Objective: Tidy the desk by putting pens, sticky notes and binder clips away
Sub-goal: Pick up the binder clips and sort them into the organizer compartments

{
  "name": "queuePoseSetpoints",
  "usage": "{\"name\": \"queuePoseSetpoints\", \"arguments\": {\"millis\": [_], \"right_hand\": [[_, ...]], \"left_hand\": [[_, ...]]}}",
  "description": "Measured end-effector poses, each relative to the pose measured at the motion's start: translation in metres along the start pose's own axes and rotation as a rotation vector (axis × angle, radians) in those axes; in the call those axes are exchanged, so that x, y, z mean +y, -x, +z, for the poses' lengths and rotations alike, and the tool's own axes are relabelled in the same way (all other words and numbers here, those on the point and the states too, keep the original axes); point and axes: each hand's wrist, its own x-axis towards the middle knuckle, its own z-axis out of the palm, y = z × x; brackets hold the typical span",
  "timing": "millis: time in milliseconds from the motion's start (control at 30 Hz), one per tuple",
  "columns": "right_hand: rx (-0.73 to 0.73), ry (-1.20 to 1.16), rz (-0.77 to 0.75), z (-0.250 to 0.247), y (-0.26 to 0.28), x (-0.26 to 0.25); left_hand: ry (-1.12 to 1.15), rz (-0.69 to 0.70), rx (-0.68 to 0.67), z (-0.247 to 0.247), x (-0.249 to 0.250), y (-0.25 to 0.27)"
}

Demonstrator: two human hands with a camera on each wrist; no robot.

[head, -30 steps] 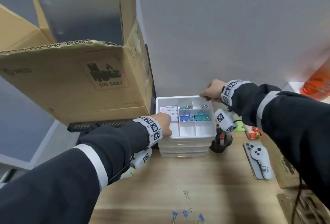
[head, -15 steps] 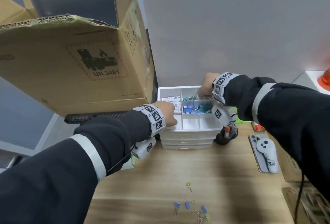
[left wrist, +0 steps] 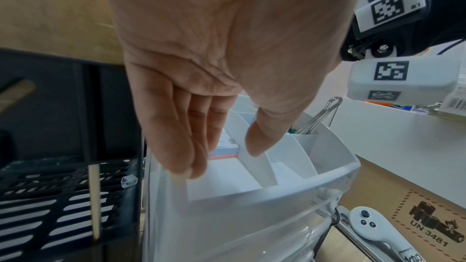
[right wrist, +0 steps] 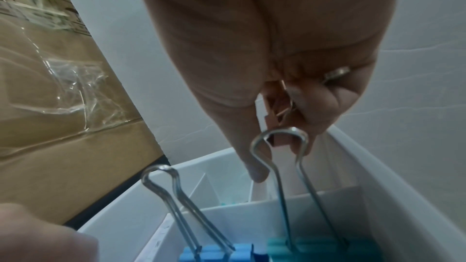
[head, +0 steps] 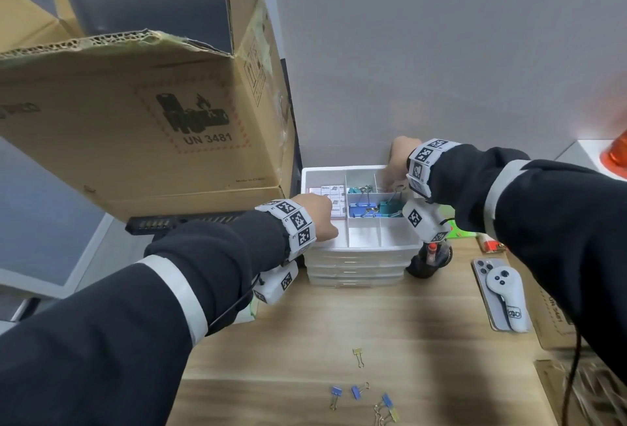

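Note:
A white drawer organizer (head: 364,248) stands at the desk's back, and its top tray is split into compartments. Sticky notes (head: 334,200) lie in the left one. Large blue (head: 358,211) and teal (head: 386,210) binder clips fill the middle ones. My left hand (head: 322,218) rests on the tray's left compartment, fingers straight on the rim (left wrist: 277,192) and thumb on a divider. My right hand (head: 398,157) hovers over the back right compartment and pinches a small pink binder clip (right wrist: 274,121). Several small clips lie loose near the front edge, among them a yellow one (head: 358,354) and a blue one (head: 336,393).
A big open cardboard box (head: 135,127) looms at the left, close to the organizer. A black pen holder (head: 429,261) stands right of the drawers. Further right lie a phone with a white controller on it (head: 502,296), a red lighter (head: 488,246) and green notes (head: 458,230).
My right hand has come from the tray's back right corner to over its back right compartment. The left hand has stayed on the tray's left side.

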Motion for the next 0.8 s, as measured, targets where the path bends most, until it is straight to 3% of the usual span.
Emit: {"name": "queuePoseSetpoints", "arguments": {"millis": [200, 367, 433, 600, 800], "right_hand": [[0.007, -0.018, -0.080, 0.006, -0.013, 0.012], [0.031, 0.040, -0.073, 0.002, 0.001, 0.010], [0.106, 0.017, -0.066, -0.001, 0.023, 0.007], [0.228, -0.326, -0.104, -0.010, 0.071, 0.013], [0.373, -0.859, -0.349, 0.020, 0.119, 0.030]], "left_hand": [[0.010, -0.011, 0.008, 0.002, 0.000, 0.000], [0.044, -0.021, 0.013, 0.001, 0.000, 0.005], [0.066, -0.032, 0.011, 0.001, 0.001, 0.009], [0.129, -0.043, 0.024, 0.009, 0.003, 0.024], [0.188, 0.019, 0.110, 0.035, 0.006, 0.051]]}}
